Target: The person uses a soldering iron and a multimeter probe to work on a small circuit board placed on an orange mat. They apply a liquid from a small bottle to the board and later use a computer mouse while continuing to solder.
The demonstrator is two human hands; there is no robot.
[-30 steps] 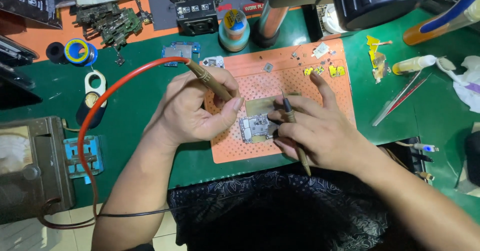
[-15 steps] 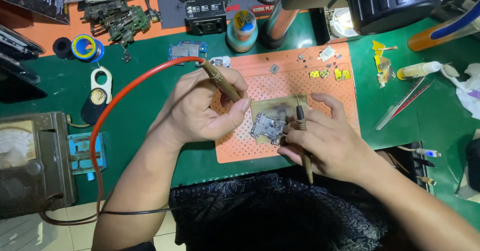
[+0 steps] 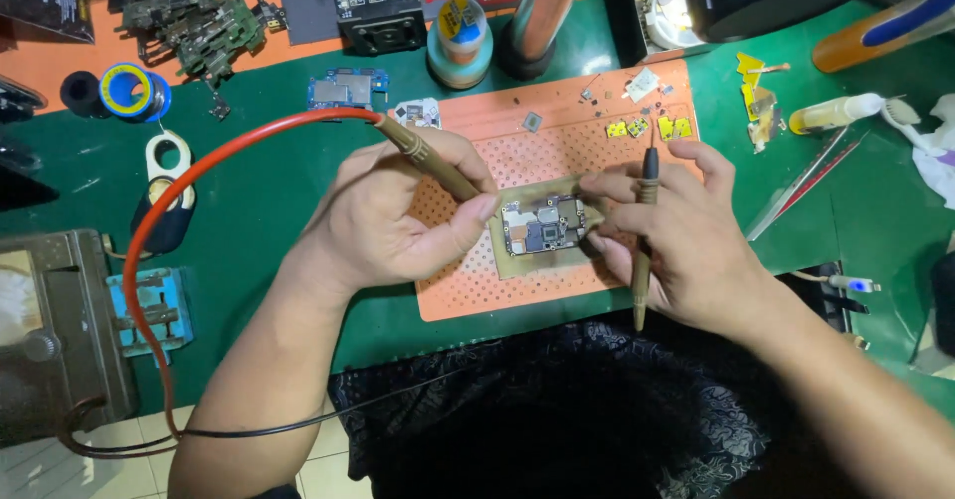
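— While you were bent over that bench, what did each hand have hold of?

— My left hand [image 3: 393, 225] was curled shut around a soldering iron [image 3: 430, 161], its brown handle running between thumb and fingers, the tip end hidden behind my thumb right at the left edge of the circuit board [image 3: 543, 225]. The iron's red cable [image 3: 199, 166] looped out to the left over the green mat [image 3: 279, 176] and curved back down toward the table's near edge.

— And the right?

— My right hand [image 3: 686, 245] had a thin dark tool [image 3: 645, 230], something like a pen or probe, tucked between the fingers, standing nearly straight up and down in the view. The fingers were bent but not fully closed; the fingertips [image 3: 594, 183] pressed on the right edge of the board, steadying it.

— Where did the board sit?

— It lay flat on a tan pad atop the orange perforated work mat [image 3: 468, 295], squarely between my two hands, silver shields and a dark chip facing up.

— What else was about?

— Small yellow parts [image 3: 647, 128] lay on the far end of the orange mat. A blue spool [image 3: 129, 91] sat far left, a small round jar [image 3: 460, 31] stood beyond the mat, tweezers [image 3: 806, 186] rested to the right, and a blue holder [image 3: 157, 305] sat near my left forearm.
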